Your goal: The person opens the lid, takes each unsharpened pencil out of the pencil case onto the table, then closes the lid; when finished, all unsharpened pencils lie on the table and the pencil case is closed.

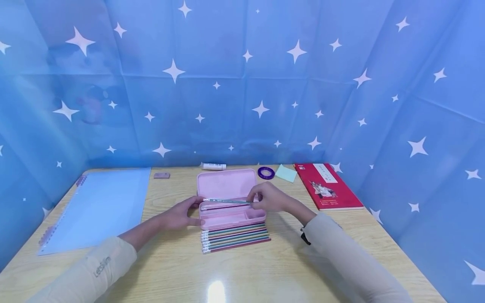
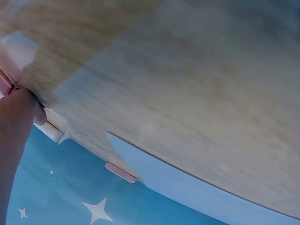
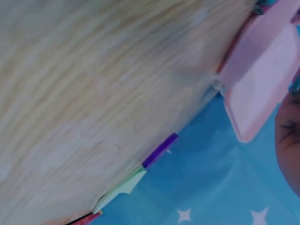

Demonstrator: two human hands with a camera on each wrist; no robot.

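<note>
A pink pencil case [image 1: 226, 183] lies on the table with its lid up; a few pencils rest in its rear part. My left hand [image 1: 179, 215] holds the case's left end, thumb at the front corner and fingers farther back. Over the case, my right hand [image 1: 268, 197] pinches a teal pencil [image 1: 227, 201] near its right end, the eraser end pointing left. Just in front of the case is a row of several striped pencils [image 1: 236, 240], eraser ends to the left. In the right wrist view the raised lid [image 3: 262, 89] stands beside my hand.
Along the back are a small pinkish eraser [image 1: 161, 175], a white tube [image 1: 214, 166], a purple tape ring [image 1: 266, 173] and pale green sticky notes [image 1: 286, 173]. A red book [image 1: 326, 185] lies right, a pale blue spiral notebook [image 1: 102, 206] left. A star-printed blue curtain encloses the table.
</note>
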